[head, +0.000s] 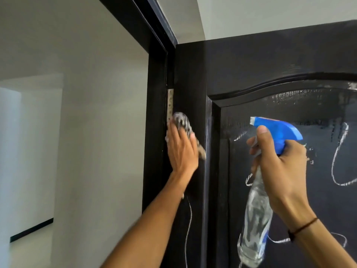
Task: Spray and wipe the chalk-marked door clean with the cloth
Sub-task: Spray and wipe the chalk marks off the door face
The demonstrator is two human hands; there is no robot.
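left fingers (174, 132) lay flat, pressing the cloth (182, 122) to the door (251, 60) stile beside the hinge (170, 104). right fingers (258, 138) curled round the spray (274, 171) neck, index over the top of the blue head; whether a finger sat on the trigger, can't tell. nozzle aimed at the upper panel. to wipe well, prob best w/ a flat palm, firm even pressure, long strokes down the stile, then over to the chalk (340, 157) loops, wetting them first. cloth was bunched, mottled grey-white, soft-looking. door glossy black, arched moulding, wet streaks near the top. bottle clear plastic, liquid inside. chalk lines thin, powdery white.
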